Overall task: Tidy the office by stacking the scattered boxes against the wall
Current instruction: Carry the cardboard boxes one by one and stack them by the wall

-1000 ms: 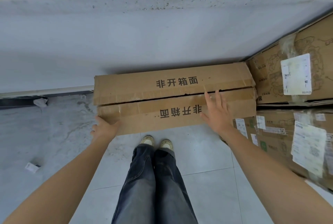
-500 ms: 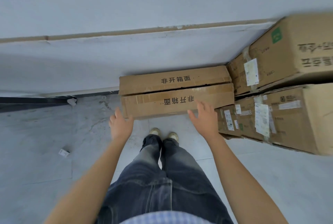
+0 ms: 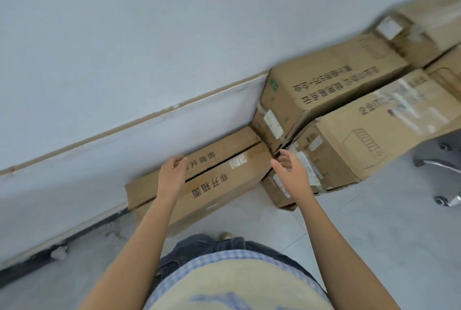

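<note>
Hands off, and that one looked done! A second earlier both palms had been pressed to the near side of the flat box (image 3: 224, 185), shoving it home. Now the left hand (image 3: 173, 168) hung over the lid, fingers loosely curled round nothing. The right hand (image 3: 289, 170) floated just off the box's right end, fingers spread and relaxed, equally empty. Neither seemed to be touching cardboard, though the left one's gap was hard to judge from above.

The box itself lay on the floor (image 3: 374, 235), its long side tight to the wall (image 3: 124, 47) and its right end butted against the stack (image 3: 324, 85) of bigger cartons along that same wall. It had not shifted since the push.

The view had changed, too. It had lifted and swung right, as if the person had straightened up and begun to turn. More of the stack showed, and a chair base (image 3: 444, 167) had come into sight at the far right, near the lowest carton.

For the tidy-up, this read as one box parked and released, with both hands free for the next. No loose box showed anywhere in view, so the next one would have to be found elsewhere in the room. One thing to watch was the dark seam gaping along the lid, so anything stacked on top would probably want to bridge it flat.
</note>
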A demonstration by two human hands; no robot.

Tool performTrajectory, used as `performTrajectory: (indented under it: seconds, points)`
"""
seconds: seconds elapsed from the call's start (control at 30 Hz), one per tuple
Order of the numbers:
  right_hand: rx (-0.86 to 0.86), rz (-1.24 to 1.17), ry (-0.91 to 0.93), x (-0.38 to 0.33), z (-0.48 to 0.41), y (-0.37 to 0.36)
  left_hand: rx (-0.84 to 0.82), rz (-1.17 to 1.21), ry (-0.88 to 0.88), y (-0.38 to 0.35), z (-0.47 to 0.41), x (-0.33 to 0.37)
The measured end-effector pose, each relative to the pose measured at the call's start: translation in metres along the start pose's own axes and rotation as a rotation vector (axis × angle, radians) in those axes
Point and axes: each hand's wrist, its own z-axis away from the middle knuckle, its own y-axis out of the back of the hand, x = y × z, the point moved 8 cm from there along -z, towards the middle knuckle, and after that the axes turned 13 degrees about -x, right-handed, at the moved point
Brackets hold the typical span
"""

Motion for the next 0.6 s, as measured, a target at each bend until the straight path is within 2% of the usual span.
performTrajectory:
  seconds: [0.13,0.23,0.33,0.5,0.6]
  points:
    - [0.187,-0.066,-0.070,0.024,0.035,0.034,-0.216,-0.095,-0.071,-0.057,-0.019,0.024]
    - [0.365,-0.151,-0.166,0.057,0.081,0.045,-0.480,-0.267,-0.117,-0.113,-0.016,0.030]
    - [0.590,-0.259,-0.294,0.087,0.139,0.038,-0.712,-0.460,-0.242,-0.158,-0.002,0.040]
    - [0.980,-0.482,-0.537,0.122,0.259,-0.039,-0.973,-0.655,-0.332,-0.207,0.028,0.032]
    - [1.080,-0.588,-0.713,0.133,0.309,-0.114,-1.111,-0.688,-0.309,-0.222,0.059,0.004]
